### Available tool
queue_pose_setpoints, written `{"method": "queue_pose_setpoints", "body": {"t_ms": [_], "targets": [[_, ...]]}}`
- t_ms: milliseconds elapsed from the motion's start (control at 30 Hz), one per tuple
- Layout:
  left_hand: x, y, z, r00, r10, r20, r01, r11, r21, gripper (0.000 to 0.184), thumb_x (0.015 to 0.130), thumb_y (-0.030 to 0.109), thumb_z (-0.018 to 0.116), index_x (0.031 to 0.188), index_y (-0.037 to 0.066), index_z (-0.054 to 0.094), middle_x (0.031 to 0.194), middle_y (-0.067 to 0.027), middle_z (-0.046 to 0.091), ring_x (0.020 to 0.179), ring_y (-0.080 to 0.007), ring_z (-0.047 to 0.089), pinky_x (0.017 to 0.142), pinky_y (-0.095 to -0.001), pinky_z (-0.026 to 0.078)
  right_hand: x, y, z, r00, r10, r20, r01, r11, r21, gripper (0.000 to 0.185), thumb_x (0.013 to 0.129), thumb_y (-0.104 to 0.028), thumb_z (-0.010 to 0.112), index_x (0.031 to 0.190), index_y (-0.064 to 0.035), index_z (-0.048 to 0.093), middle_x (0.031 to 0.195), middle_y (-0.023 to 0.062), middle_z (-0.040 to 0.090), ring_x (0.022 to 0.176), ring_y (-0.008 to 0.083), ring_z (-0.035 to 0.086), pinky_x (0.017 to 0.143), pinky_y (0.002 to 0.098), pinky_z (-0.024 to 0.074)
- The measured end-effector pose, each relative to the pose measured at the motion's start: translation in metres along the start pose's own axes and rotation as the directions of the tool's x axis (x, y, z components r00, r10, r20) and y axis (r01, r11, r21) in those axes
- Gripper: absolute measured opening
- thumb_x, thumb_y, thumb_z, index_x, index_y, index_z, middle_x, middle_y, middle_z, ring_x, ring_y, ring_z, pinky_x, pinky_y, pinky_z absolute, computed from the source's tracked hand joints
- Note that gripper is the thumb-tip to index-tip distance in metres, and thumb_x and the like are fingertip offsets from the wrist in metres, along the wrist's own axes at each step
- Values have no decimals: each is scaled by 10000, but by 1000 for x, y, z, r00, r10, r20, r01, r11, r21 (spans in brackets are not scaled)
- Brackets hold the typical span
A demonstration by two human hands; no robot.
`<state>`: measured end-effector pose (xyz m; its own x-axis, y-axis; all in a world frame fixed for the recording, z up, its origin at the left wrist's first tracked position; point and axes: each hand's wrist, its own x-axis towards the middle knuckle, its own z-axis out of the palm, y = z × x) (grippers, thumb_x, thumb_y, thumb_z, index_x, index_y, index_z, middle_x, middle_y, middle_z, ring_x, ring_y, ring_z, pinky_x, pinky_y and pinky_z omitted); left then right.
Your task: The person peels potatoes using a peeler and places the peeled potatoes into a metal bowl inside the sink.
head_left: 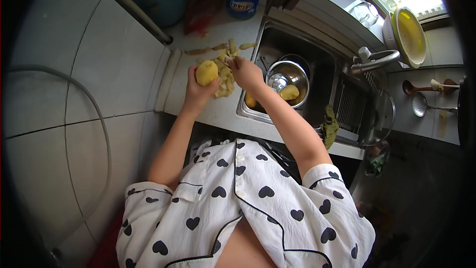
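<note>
My left hand (199,89) is wrapped round a peeled yellow potato (207,73) above the counter. Close on its right, my right hand (246,74) is closed, fingers pinched together. A small pale bit shows at its fingertips, but what it grips is mostly hidden. Beneath and between both hands lies a heap of potato peels (225,84), with longer strips (198,51) spread behind. In the sink, a metal bowl (306,85) holds another peeled potato (289,92). An unpeeled-looking potato (250,100) sits beside the bowl, partly covered by my right forearm.
The steel sink (325,59) with its faucet (379,61) lies to the right. A blue-labelled bottle (244,0) and a red plastic bag (203,12) stand at the back. A green cloth (329,126) hangs over the sink's front edge. The tiled wall (119,79) bounds the left.
</note>
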<state>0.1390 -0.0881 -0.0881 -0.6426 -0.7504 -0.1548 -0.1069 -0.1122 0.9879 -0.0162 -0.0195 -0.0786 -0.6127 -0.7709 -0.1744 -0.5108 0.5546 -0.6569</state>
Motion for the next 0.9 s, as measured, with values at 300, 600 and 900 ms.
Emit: {"method": "queue_pose_setpoints", "body": {"t_ms": [300, 600, 900], "targets": [[8, -14, -4, 991, 121, -63, -105, 971, 217, 565, 746, 150, 722, 1153, 18, 353, 1063, -137, 514, 985, -206, 537, 855, -320, 441, -19, -32, -13, 962, -242, -130, 241, 970, -23, 288, 916, -326, 482, 814, -59, 518, 701, 163, 610, 659, 388, 583, 577, 472, 440], [8, -7, -2, 993, 50, -103, -32, 984, 174, 536, 768, 159, 716, 1153, 22, 370, 1065, -108, 520, 956, -173, 538, 821, -298, 453, -1, -7, 15, 981, -141, -135, 135, 989, -55, 276, 927, -323, 456, 855, -65, 524, 707, 173, 612, 686, 393, 588, 606, 485, 444], [9, -10, -5, 993, 24, -114, -8, 990, 141, 525, 775, 169, 712, 1153, 27, 377, 1060, -100, 521, 941, -160, 541, 790, -285, 465, -9, 5, 29, 992, 15, -124, -6, 997, 77, 316, 939, -336, 427, 875, -49, 542, 732, 194, 611, 730, 410, 583, 640, 485, 441]]}}
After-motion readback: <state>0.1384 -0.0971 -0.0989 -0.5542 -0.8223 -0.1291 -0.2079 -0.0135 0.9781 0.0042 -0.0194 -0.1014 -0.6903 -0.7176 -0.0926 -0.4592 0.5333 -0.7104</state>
